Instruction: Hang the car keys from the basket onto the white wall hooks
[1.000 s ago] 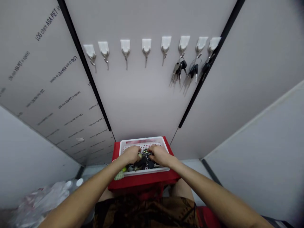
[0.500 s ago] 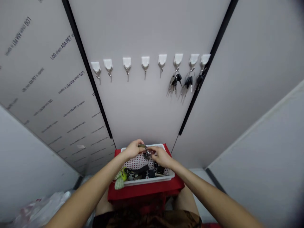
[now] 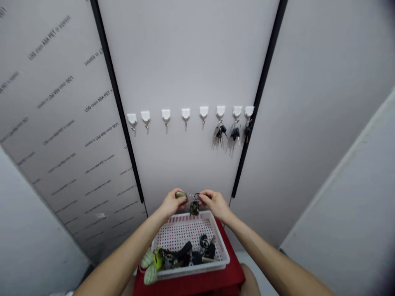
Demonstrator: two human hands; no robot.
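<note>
- L hand (image 3: 175,202): fingers curled, pinching small olive fob (image 3: 181,195) against thumb.
- R hand (image 3: 215,203): finger and thumb pressed together on thin metal key ring (image 3: 196,194); exact grip hard to tell at this size.
- Dark key bunch (image 3: 194,208): hung below ring between hands, just above far rim of white plastic basket (image 3: 188,273).
- Basket: sat on red cloth (image 3: 236,267), held key pile (image 3: 182,258) w/ green fob (image 3: 151,265) at near L corner.
- Grey panel (image 3: 185,61): row of 8 white hooks (image 3: 185,115); keys (image 3: 219,135) hung on R-most 3, other 5 bare.
</note>
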